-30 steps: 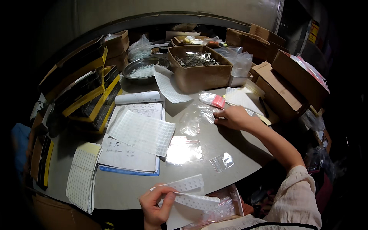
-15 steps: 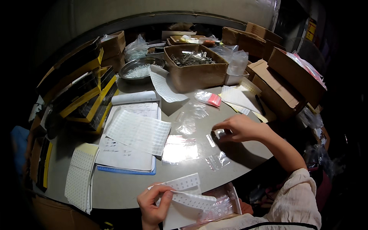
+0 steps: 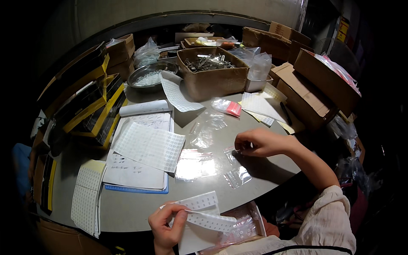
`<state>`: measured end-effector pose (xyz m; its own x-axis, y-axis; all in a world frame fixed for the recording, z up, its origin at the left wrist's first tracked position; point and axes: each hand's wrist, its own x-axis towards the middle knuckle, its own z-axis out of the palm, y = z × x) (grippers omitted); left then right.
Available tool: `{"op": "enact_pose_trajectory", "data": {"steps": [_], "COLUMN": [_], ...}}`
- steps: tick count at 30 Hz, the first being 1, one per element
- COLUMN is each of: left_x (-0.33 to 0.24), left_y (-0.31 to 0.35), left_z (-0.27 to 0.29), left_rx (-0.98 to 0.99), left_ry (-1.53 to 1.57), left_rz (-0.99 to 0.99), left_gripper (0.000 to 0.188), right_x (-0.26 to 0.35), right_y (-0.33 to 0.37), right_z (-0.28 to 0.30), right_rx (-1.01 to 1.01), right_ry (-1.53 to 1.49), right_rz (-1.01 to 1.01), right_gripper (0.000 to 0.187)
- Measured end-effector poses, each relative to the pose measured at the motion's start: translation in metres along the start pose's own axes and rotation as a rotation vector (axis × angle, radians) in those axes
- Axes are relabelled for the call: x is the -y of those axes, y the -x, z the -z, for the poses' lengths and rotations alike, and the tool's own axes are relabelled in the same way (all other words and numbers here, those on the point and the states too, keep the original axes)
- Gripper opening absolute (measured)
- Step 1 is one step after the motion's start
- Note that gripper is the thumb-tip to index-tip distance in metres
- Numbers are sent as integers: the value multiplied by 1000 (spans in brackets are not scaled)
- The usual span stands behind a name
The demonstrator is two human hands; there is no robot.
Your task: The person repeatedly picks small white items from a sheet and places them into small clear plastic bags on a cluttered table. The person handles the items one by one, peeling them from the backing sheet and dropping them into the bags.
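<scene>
My left hand (image 3: 166, 226), at the lower middle, pinches a sheet of small printed stickers (image 3: 210, 220), its strip curling over to the right. Over the table's right part, my right hand (image 3: 260, 143) has its fingers curled together on a small clear zip bag (image 3: 230, 158); the fingertips are partly hidden. Just in front lies another clear zip bag (image 3: 238, 177). To the left is a shiny pile of clear bags (image 3: 194, 165), with more loose bags (image 3: 208, 127) behind it. Below the table edge, a white box (image 3: 257, 219) holds clear bags with small round pieces.
Left of the bags, a sticker sheet (image 3: 148, 144) covers part of a notepad (image 3: 135, 178). Another sticker stack (image 3: 87, 195) overhangs the front edge. At the back stand a metal bowl (image 3: 170, 67) and a carton of metal parts (image 3: 214, 83). Cartons (image 3: 308, 91) line the right side.
The small bag by my right fingertips shows more fully and lies flatter against the table. My left hand still pinches the sticker sheet. The whole view has shifted slightly.
</scene>
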<state>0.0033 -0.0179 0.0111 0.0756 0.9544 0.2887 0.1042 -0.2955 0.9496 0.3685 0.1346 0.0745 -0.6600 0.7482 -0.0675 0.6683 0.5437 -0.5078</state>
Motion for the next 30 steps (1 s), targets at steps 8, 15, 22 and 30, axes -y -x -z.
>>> {"op": "enact_pose_trajectory", "data": {"steps": [8, 15, 22, 30], "left_x": [-6, 1, -1, 3], "left_y": [-2, 1, -2, 0], "left_z": [-3, 5, -2, 7], "left_rx": [-17, 39, -35, 71], "left_ry": [3, -27, 3, -72], "left_rz": [39, -21, -24, -96], "left_gripper": [12, 9, 10, 8], "right_x": [20, 48, -21, 3], "right_y": [-10, -29, -71, -38], "right_z": [-29, -22, -2, -2], "right_rx": [2, 103, -226, 131], "right_ry": [344, 462, 635, 541], "right_rz": [-36, -303, -99, -330], "right_gripper": [26, 27, 26, 27]}}
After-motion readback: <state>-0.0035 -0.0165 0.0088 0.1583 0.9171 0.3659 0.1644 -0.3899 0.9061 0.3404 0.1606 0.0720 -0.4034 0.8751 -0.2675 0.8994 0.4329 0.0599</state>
